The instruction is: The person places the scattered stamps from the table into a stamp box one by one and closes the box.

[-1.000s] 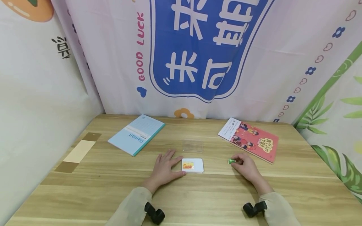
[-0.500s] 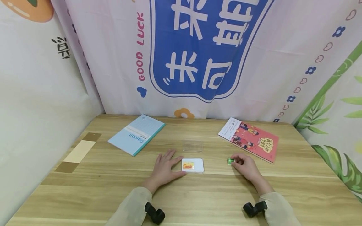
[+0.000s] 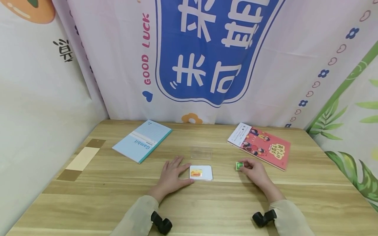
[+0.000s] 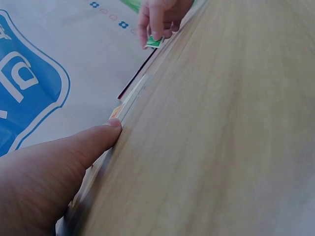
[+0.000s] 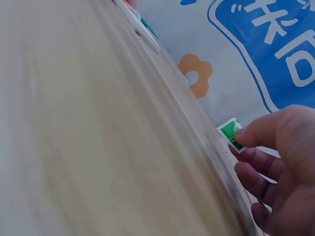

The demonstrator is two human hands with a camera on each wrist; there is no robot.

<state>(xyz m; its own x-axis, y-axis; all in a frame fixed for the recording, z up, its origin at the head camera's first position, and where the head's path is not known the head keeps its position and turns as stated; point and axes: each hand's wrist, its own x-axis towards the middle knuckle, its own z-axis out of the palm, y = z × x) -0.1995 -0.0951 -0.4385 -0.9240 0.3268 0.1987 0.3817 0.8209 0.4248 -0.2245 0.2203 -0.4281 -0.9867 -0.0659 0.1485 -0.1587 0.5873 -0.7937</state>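
My right hand (image 3: 256, 172) pinches a small green stamp (image 5: 230, 130) with a white, toothed edge between thumb and fingers. The stamp is raised and tilted near the tabletop in the right wrist view. My left hand (image 3: 172, 175) lies on the table with fingers spread, its thumb and index fingertips at the left corners of a flat white card in a clear case (image 3: 208, 172). On the left part of that card lies an orange and yellow stamp (image 3: 196, 172). Behind it rests a clear plastic lid (image 3: 201, 153), barely visible against the wood.
A light blue notebook (image 3: 138, 141) lies at the back left of the wooden table (image 3: 212, 209). At the back right is a pink book (image 3: 265, 147). Brown and cream strips (image 3: 82, 159) mark the left edge. A printed curtain (image 3: 124, 65) hangs behind.
My right hand has lifted slightly and shifted a little left with the green stamp, whose face has turned more toward the head camera. The left hand stays put.
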